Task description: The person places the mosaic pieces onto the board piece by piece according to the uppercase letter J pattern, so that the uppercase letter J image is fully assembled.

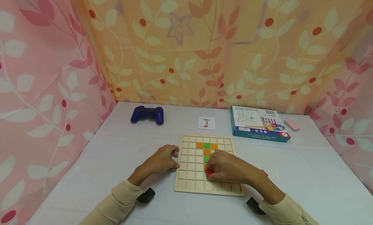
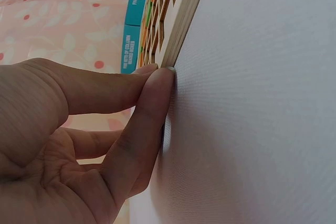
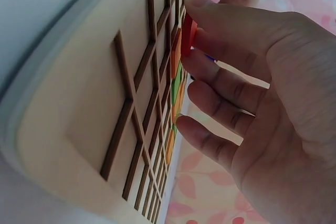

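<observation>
On the wooden grid board, orange tiles and green tiles form a row and a column below it. My right hand pinches a red tile between thumb and fingers, close over the squares at the column's lower end. This hand covers part of the board's right side. My left hand rests at the board's left edge, thumb and fingers apart, fingertips touching the rim in the left wrist view. Beyond the board lies a white pattern card printed with a coloured grid figure.
A blue game controller lies at the back left. To the back right are a flat cardboard box and a pink eraser-like block. Another red piece shows partly behind my right wrist. Patterned cloth surrounds the table's back and sides.
</observation>
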A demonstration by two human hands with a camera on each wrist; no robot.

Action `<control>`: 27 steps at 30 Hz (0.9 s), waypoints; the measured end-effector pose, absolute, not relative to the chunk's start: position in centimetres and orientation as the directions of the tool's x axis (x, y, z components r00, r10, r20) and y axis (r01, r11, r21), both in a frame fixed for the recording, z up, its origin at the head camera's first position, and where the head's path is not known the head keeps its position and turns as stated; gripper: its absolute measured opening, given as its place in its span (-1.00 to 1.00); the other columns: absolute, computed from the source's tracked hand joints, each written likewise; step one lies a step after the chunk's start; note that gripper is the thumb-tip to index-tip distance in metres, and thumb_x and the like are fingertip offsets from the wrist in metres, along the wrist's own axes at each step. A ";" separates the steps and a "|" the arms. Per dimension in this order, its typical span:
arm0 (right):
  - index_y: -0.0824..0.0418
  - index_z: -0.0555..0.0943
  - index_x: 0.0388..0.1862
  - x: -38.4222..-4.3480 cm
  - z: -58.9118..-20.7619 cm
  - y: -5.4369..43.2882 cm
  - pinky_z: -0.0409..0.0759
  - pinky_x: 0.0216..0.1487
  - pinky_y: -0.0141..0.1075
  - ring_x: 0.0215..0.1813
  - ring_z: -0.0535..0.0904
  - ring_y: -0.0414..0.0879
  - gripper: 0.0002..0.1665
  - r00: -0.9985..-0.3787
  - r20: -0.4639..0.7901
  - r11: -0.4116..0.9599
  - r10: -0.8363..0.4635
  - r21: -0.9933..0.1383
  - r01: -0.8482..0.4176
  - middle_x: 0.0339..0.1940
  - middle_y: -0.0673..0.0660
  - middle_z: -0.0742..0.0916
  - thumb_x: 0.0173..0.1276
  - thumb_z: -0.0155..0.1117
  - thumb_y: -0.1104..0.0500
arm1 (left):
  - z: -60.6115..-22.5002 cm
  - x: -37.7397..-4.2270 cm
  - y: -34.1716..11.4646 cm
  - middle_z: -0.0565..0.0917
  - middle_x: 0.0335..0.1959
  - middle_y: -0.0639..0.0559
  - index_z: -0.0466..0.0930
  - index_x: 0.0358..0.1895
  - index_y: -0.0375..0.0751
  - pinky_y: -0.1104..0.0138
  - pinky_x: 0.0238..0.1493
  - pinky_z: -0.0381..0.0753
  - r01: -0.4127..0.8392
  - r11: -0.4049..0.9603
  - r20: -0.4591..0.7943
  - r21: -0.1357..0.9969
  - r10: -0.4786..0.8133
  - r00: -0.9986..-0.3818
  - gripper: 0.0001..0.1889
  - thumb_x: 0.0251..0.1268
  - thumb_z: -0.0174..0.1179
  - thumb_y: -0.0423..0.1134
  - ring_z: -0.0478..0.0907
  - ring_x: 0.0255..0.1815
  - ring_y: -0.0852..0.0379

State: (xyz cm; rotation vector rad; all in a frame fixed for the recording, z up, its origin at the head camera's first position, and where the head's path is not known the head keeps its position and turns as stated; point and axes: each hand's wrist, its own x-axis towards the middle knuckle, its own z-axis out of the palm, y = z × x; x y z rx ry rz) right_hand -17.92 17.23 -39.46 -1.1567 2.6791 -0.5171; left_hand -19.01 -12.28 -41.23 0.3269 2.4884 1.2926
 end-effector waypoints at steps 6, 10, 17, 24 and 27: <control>0.02 0.83 -0.03 -17.9 -39.6 16.7 0.67 0.27 -0.12 0.04 0.54 -0.20 -0.70 -0.670 -0.018 0.630 -0.743 -0.357 -0.689 -0.11 -0.17 0.74 0.34 0.56 -0.07 | -41.2 -18.9 -12.4 0.57 -0.03 -0.09 0.47 0.38 -0.50 0.40 -0.34 0.71 0.059 0.570 -0.171 0.820 0.342 -0.924 -0.31 0.15 0.51 -0.54 0.62 -0.37 0.19; 0.01 0.84 -0.02 -17.9 -39.7 16.7 0.67 0.25 -0.15 0.01 0.53 -0.23 -0.70 -0.665 -0.022 0.629 -0.746 -0.349 -0.694 -0.12 -0.19 0.74 0.35 0.56 -0.06 | -41.1 -18.8 -12.4 0.57 -0.03 -0.09 0.48 0.36 -0.49 0.41 -0.32 0.70 0.066 0.575 -0.166 0.816 0.341 -0.926 -0.32 0.15 0.52 -0.53 0.60 -0.33 0.18; -0.03 0.84 -0.05 -17.9 -39.8 17.2 0.63 -0.01 -0.35 -0.07 0.48 -0.29 -0.79 -0.676 -0.032 0.632 -0.736 -0.391 -0.669 -0.19 -0.27 0.71 0.35 0.57 0.05 | -41.1 -18.8 -12.5 0.57 -0.02 -0.11 0.48 0.36 -0.50 0.40 -0.32 0.71 0.069 0.569 -0.162 0.820 0.345 -0.924 -0.33 0.15 0.51 -0.53 0.61 -0.35 0.19; -0.05 0.83 -0.07 -17.8 -39.8 17.1 0.63 -0.02 -0.37 -0.07 0.48 -0.29 -0.81 -0.689 -0.018 0.630 -0.724 -0.422 -0.652 -0.20 -0.28 0.70 0.35 0.56 0.11 | -41.1 -18.8 -12.6 0.57 0.00 -0.13 0.46 0.37 -0.52 0.39 -0.33 0.73 0.061 0.545 -0.165 0.836 0.356 -0.920 -0.33 0.17 0.49 -0.55 0.65 -0.39 0.20; -0.06 0.83 -0.08 -17.8 -39.9 17.1 0.65 0.02 -0.34 -0.04 0.50 -0.28 -0.82 -0.695 -0.011 0.631 -0.719 -0.429 -0.646 -0.18 -0.27 0.71 0.35 0.57 0.11 | -41.1 -18.8 -12.6 0.57 0.00 -0.14 0.45 0.38 -0.53 0.39 -0.33 0.73 0.065 0.542 -0.161 0.838 0.359 -0.919 -0.32 0.17 0.49 -0.55 0.65 -0.39 0.20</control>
